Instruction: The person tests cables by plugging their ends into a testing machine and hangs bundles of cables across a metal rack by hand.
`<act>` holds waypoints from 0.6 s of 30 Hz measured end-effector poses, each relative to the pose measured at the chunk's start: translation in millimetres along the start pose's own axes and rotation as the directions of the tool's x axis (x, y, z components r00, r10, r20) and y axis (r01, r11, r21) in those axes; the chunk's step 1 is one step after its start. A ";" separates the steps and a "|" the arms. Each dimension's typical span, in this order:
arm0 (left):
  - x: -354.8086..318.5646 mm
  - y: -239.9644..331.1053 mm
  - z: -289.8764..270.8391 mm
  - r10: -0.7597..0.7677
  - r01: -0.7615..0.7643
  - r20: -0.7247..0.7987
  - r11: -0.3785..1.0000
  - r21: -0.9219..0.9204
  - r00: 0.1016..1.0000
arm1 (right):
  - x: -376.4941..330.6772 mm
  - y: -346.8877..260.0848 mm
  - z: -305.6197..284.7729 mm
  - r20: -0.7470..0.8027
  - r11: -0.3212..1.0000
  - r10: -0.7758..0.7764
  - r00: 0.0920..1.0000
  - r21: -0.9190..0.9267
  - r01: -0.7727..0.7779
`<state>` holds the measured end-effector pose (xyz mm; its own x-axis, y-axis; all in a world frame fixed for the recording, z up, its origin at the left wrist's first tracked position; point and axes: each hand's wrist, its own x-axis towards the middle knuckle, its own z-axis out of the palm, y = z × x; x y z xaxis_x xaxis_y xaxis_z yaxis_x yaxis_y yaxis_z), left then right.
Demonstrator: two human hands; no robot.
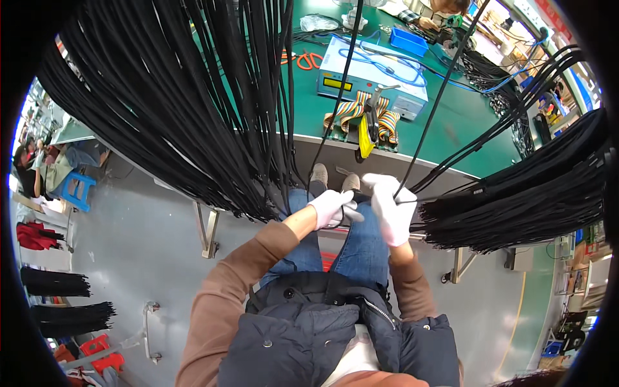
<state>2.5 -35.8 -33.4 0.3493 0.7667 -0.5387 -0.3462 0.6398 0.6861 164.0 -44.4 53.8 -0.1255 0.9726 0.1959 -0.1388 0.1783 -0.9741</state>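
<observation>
Both my hands wear white gloves and meet over my lap. My left hand [330,208] is closed on the end of a thin black cable [340,97] that runs up toward the top of the picture. My right hand [391,208] grips a second black cable [438,97] that rises to the upper right. A small dark plug end sits between the two hands. A thick bundle of black cables [193,109] hangs on the left, and another bundle [529,200] lies to the right, its cut ends near my right hand.
A green workbench [451,129] stands ahead with a pale blue tester box [374,77], a rainbow ribbon cable [351,109], a yellow-handled clamp [366,138] and a blue tray [409,40]. More black bundles [71,316] lie on the grey floor at left. Other people sit far left.
</observation>
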 end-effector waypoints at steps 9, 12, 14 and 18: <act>7.2 -18.4 18.8 0.171 -0.184 -0.084 0.966 -0.180 0.982 | -50.4 -28.0 -17.4 0.748 0.918 -0.030 0.663 -0.243 0.314; -0.9 -22.8 15.2 0.283 -0.294 -0.089 0.945 -0.146 0.955 | -27.3 -19.6 -25.6 0.698 0.413 -0.073 0.713 -0.630 0.658; 12.4 -34.1 14.8 0.441 -0.442 -0.068 0.897 0.008 0.895 | -16.3 7.9 -38.0 0.592 0.412 -0.142 0.794 -0.694 0.591; 17.1 -37.8 18.9 0.620 -0.595 -0.032 0.765 0.246 0.784 | 14.4 66.4 -43.3 0.126 0.959 0.038 0.991 -0.285 -0.001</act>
<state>38.1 -47.8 -59.3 0.0310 0.9994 -0.0127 -0.2588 0.0203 0.9657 195.5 -12.1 -13.0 -0.2533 0.9521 0.1714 0.1470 0.2130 -0.9659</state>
